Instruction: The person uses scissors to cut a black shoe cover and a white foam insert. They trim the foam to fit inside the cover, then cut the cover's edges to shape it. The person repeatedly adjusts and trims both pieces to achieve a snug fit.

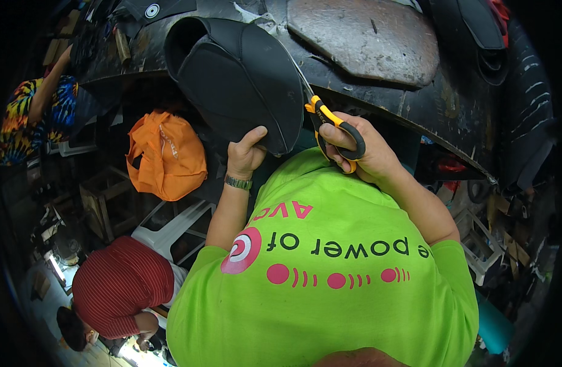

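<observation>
Partly, scissors (330,122) blades vanish behind black piece (238,79).

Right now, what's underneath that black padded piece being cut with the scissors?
Under the black padded piece lies the dark, worn worktable; its lower edge hangs over it, held by the left hand. The right hand works the scissors. The tabletop beneath is hidden.

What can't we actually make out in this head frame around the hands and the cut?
- Scissors: the blade tips, hidden behind the edge of the black shaped piece.
- Left hand: its fingers, hidden behind the black piece; only the thumb shows.
- Right hand: fingertips inside the handle loops, covered by the black and orange handles.
- Workbench: its far part, cut off by the top edge.
</observation>
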Action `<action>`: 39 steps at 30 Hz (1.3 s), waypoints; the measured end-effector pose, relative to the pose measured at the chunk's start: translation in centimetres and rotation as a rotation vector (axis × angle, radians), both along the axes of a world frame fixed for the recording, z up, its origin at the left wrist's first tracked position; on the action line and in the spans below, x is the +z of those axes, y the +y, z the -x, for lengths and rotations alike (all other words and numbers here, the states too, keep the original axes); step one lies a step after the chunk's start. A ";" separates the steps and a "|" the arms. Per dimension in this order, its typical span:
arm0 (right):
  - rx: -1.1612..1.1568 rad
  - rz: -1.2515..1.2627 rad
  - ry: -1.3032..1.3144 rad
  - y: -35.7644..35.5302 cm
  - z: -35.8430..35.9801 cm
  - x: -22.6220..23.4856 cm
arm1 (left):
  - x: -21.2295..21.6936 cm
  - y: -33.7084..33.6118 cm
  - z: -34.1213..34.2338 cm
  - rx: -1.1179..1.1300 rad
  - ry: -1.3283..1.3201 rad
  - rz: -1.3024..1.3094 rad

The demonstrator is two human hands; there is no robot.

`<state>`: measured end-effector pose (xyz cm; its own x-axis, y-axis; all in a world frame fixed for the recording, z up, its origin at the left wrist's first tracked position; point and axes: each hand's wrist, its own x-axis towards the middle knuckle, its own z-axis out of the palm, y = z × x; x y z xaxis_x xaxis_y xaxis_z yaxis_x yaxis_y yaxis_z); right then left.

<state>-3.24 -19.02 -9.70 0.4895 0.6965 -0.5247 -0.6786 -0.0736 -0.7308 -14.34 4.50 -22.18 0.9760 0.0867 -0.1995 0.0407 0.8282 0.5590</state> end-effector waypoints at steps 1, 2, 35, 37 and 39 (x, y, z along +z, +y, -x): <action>0.000 -0.005 0.011 -0.1 0.0 -0.1 | -0.1 -0.1 0.1 -0.010 0.007 0.010; 0.007 -0.026 0.015 -0.1 -0.1 -0.2 | -0.2 -0.1 0.1 -0.019 0.014 0.018; 0.160 0.626 -1.111 2.0 -3.0 -0.2 | -1.7 1.7 2.4 -0.050 0.000 0.105; 0.093 0.557 -1.107 0.9 -3.5 -0.3 | -1.4 1.7 2.3 -0.032 0.000 0.066; -0.109 0.478 -1.048 -0.3 -4.8 0.0 | -0.7 1.5 2.1 -0.019 -0.030 -0.011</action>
